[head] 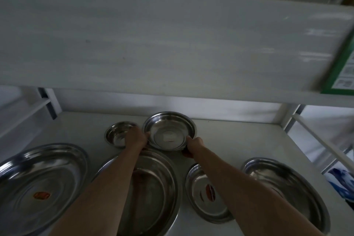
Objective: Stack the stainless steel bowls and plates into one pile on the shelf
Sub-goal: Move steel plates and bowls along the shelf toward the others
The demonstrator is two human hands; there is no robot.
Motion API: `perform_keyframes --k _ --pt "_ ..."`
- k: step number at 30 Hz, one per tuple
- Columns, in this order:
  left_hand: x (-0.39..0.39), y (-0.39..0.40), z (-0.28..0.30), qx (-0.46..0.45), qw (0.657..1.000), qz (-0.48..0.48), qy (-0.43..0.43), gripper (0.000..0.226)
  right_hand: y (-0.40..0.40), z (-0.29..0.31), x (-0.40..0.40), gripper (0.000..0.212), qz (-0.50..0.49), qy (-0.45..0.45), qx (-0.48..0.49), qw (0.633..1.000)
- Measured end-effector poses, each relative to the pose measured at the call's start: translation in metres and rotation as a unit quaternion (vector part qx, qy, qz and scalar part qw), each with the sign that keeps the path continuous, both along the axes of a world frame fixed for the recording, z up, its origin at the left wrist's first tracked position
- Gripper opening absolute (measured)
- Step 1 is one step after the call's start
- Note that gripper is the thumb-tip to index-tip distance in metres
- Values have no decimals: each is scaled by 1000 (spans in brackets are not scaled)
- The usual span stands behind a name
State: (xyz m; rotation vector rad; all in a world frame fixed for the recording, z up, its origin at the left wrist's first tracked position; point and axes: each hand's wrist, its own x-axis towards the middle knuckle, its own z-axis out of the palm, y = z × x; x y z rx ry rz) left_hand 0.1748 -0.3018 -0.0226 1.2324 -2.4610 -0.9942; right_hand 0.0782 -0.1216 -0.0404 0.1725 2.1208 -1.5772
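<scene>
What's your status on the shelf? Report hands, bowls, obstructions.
Both hands gripping: left hand and right hand on the rim of the back bowl. No pile yet; small bowl and four plates lie apart. Upper shelf close overhead.

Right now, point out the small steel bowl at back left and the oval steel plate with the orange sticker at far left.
Small steel bowl [117, 133]: head view, inner wall.
Oval steel plate [41, 182]: head view, flat centre.

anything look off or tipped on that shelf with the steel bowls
Nothing spilled or visibly damaged. The only dish not lying flat is the back bowl, tilted because the left hand and right hand grip its rim. The rest lie apart on the shelf.
</scene>
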Motion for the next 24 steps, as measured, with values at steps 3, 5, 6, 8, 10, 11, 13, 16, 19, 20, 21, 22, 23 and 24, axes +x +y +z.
perform_keyframes --k 3,5,6,8,10,11,13,16,19,20,21,22,23,24 --pt "-2 -3 -2 12 1000 0 2 54 -2 -5 -3 21 -11 -13 -23 1000" --pt "-4 -6 -6 47 999 -7 18 49 -1 -6 -4 17 -16 -28 -44 998" --pt "-6 -8 -9 77 996 -10 32 45 -1 -6 -4 17 -20 -34 -54 998" --pt "-9 -10 -13 115 992 -6 49 36 0 -6 -4 18 -26 -44 -66 996" --pt "-10 -10 -15 145 988 5 61 29 -1 -6 -5 19 -29 -49 -73 996" --pt "-10 -10 -14 159 985 11 64 26 -1 -6 -6 19 -30 -51 -74 995" --pt "-10 -10 -13 166 984 16 60 24 -1 -6 -6 20 -33 -54 -78 995" --pt "-8 -8 -9 155 986 17 53 23 0 -6 -6 20 -34 -55 -80 995" --pt "-7 -4 -1 116 992 10 42 27 1 -6 -6 15 -52 -58 -112 991" --pt "-7 -3 1 96 995 4 36 33 2 -4 -5 14 -61 -59 -128 988" --pt "-7 -2 3 79 996 -2 33 38 2 -3 -6 14 -69 -57 -137 986" --pt "-8 -1 6 70 997 -5 39 41 3 -1 -6 14 -73 -52 -140 986" --pt "-9 1 9 67 997 -5 47 43 5 2 -7 14 -76 -47 -144 986" --pt "-10 2 12 63 996 -3 57 44 6 4 -6 14 -79 -41 -147 985"
